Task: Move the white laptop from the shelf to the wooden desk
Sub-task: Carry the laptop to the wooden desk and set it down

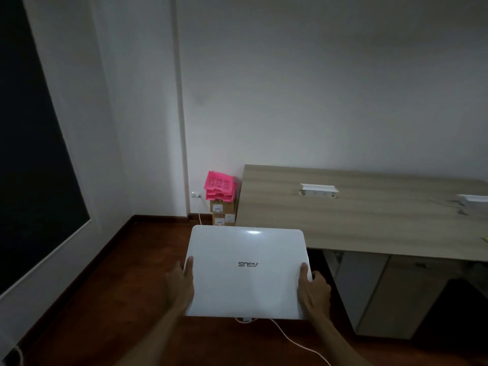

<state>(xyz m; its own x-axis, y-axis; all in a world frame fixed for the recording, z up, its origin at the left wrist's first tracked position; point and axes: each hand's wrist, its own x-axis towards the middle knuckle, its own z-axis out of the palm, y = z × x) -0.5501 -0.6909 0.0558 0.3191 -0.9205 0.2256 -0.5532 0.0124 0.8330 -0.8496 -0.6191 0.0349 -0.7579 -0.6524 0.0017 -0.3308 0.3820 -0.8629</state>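
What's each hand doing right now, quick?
Left hand: closed on the left edge of the white laptop.
Right hand: closed on the laptop's right edge.

The fingers of the left hand and the right hand were tucked under the white laptop, so only the thumbs showed. Both arms ran off the bottom edge. The white cord started under the laptop and was cut off at the bottom too. The wooden desk ran out past the right edge. The labels on the cardboard boxes were too small to read. The pink trays hid the top of the boxes.
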